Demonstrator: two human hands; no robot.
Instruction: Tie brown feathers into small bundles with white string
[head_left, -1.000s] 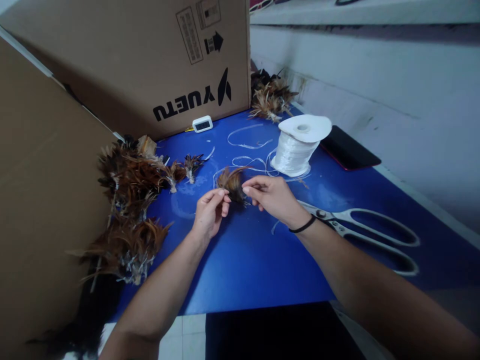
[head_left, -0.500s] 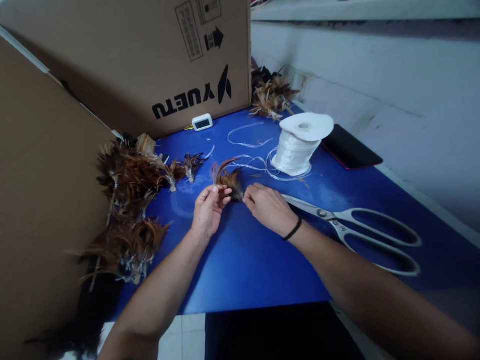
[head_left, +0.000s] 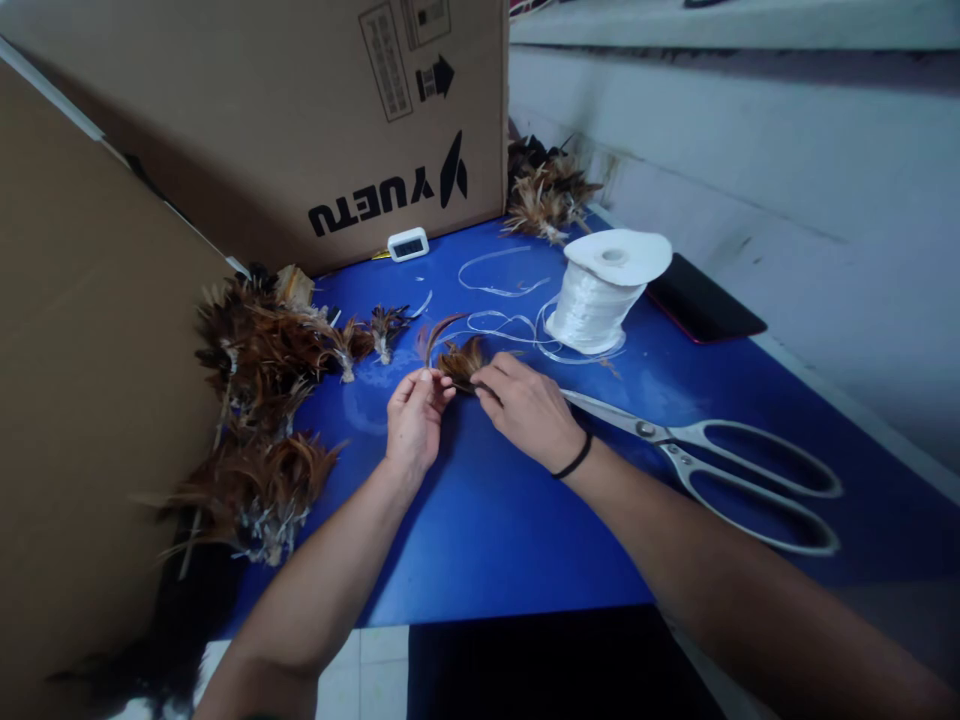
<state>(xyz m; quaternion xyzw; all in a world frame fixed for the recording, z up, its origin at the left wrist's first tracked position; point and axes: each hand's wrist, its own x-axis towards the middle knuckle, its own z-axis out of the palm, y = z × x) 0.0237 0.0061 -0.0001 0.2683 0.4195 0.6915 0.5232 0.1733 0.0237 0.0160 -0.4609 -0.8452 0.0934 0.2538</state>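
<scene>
Between thumb and fingertips, my left hand [head_left: 418,415] pinches long reddish-brown feathers [head_left: 437,335] that stand up from it. My right hand [head_left: 525,405], with a black band at the wrist, has its curled fingers at a small brown feather bunch [head_left: 463,362] just right of the left fingertips. The right fingers hide part of that bunch, and whether they grip it or only touch it is hard to see. Large scissors [head_left: 660,432] lie on the blue table beyond the right wrist, blades partly hidden by the hand.
A spool of white plastic string [head_left: 596,295] stands at the back right, loose string trailing left. Behind it lies a black phone [head_left: 705,298]. Brown feather bunches [head_left: 262,400] cover the table's left side, beside a big cardboard box [head_left: 247,110]. A small white digital timer [head_left: 408,244] sits before the box.
My right hand has shifted slightly left, closer to my left hand and over the feather bunch. The left hand stays almost in place, still pinching its feathers.
</scene>
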